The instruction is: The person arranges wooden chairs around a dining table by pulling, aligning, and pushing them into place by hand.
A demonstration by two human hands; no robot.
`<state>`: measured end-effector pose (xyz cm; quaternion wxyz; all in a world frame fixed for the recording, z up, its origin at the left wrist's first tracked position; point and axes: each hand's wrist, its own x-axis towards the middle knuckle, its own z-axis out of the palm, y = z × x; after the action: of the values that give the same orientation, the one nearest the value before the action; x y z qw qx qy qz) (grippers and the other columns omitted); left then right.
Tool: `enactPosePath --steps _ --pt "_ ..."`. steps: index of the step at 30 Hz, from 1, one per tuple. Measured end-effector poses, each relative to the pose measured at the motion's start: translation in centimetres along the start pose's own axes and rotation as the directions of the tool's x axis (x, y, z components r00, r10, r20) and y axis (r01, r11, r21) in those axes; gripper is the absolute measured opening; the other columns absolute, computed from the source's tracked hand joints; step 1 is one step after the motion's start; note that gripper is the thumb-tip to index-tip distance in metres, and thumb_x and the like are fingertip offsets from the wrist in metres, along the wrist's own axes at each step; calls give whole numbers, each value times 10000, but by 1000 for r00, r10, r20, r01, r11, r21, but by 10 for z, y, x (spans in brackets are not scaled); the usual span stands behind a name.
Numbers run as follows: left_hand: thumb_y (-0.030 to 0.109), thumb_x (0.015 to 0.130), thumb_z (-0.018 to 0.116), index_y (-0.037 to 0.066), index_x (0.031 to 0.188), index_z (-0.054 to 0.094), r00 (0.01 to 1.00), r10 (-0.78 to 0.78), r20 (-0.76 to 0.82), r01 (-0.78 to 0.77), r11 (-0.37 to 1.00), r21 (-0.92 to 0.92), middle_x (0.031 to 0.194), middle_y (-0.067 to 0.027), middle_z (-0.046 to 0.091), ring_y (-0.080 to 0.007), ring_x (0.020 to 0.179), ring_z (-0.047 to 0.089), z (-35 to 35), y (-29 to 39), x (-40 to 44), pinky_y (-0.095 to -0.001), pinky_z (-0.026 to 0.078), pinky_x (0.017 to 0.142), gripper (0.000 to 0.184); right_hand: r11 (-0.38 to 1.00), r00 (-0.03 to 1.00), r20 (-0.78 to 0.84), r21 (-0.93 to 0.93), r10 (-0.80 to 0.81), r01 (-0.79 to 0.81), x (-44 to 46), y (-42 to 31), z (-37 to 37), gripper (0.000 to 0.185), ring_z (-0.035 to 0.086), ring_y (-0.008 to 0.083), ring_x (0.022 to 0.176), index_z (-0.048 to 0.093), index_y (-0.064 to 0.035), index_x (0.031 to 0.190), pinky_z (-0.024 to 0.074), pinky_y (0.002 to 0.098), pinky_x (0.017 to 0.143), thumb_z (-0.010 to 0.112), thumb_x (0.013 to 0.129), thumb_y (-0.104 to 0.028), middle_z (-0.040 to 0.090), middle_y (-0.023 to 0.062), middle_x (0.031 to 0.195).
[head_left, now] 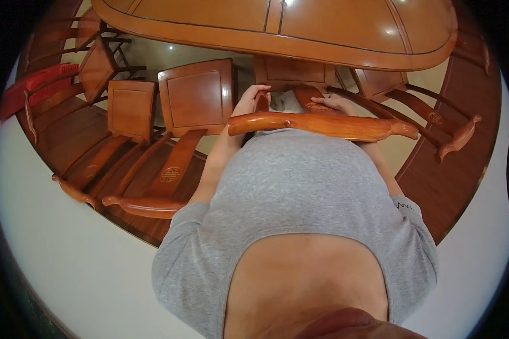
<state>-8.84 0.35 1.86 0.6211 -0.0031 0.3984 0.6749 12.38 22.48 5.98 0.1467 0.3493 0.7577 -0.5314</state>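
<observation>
A brown wooden floor [435, 192] runs beside paler flooring, with a white surface curving round the outside and dark lens corners swallowing the rest. The polished table [322, 38] is cut off by the top edge. Under its near side stands a chair [322, 125], directly in front of the person, its top rail crossing before the grey shirt [300, 181] and hiding the lower part of its back; its seat is partly covered by the table. The left hand [247, 100] is bent around a post of this chair, some fingers out of sight. The right hand [335, 103] rests with curled fingers at the edge of the middle slat [311, 99]; whether it pinches the wood cannot be told. Between the hands shows a pale, crumpled-looking patch [286, 101], too unclear to name. More chairs stand on both sides. At far left, a red thing [48, 83] lies partly behind a chair; whether it is a container, or holds anything, is hard to make out.
</observation>
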Motion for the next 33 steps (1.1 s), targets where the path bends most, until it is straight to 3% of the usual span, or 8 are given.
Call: enactPosePath --steps 5,8,12,14,15,17,21,33 --pt "149 859 567 45 788 527 983 -105 -151 58 956 -287 748 -31 523 -109 704 526 -14 -19 19 -202 447 649 132 972 986 153 235 -68 30 12 29 -6 243 507 162 763 637 -37 1030 396 269 752 571 796 -34 573 118 876" --pt "166 912 465 36 966 571 993 -121 -11 112 949 -294 781 -36 540 -136 806 526 -41 -34 32 -240 428 747 177 993 983 173 115 -56 36 -7 -1 -19 272 520 167 803 619 -18 1054 400 285 769 569 789 -53 585 118 887" --pt "181 866 554 22 786 523 873 -488 7 397 700 -594 772 -80 560 -125 688 559 -30 -16 39 -208 474 627 180 877 965 197 476 -170 58 11 53 -12 282 537 171 849 616 7 1043 403 293 792 585 785 -102 594 109 872" --pt "153 875 537 1 826 449 877 -471 -88 323 716 -619 763 -74 505 -96 619 524 8 -3 26 -176 470 533 182 704 779 -92 373 -620 604 -35 1 -31 316 548 199 872 599 26 1058 421 299 781 582 817 -178 597 120 920" --pt "149 876 532 -4 829 450 894 -445 -47 325 717 -617 767 -80 503 -102 620 523 10 -3 24 -180 470 533 180 702 778 -86 380 -622 603 -26 7 -31 316 548 199 872 599 26 1058 421 299 781 582 817 -178 597 120 920" --pt "141 872 521 -18 835 455 864 -490 117 415 560 -717 764 -95 499 -133 628 521 -8 -12 31 -212 480 555 177 771 939 343 600 -6 -214 10 34 -25 423 554 242 947 574 37 1093 435 330 790 579 837 -300 577 164 1064" --pt "153 860 510 20 768 454 807 -570 157 492 500 -713 709 -58 507 -135 621 519 -13 -12 34 -230 459 570 172 929 887 349 103 301 -356 78 99 6 651 568 298 992 537 80 1126 454 390 772 610 778 -465 564 203 1127" --pt "98 847 485 4 800 426 876 -472 97 379 550 -744 699 -55 484 -124 620 497 -12 -57 0 -222 463 569 120 903 905 284 203 316 -379 27 79 9 460 580 185 715 624 57 916 446 343 608 613 819 -392 633 129 852"
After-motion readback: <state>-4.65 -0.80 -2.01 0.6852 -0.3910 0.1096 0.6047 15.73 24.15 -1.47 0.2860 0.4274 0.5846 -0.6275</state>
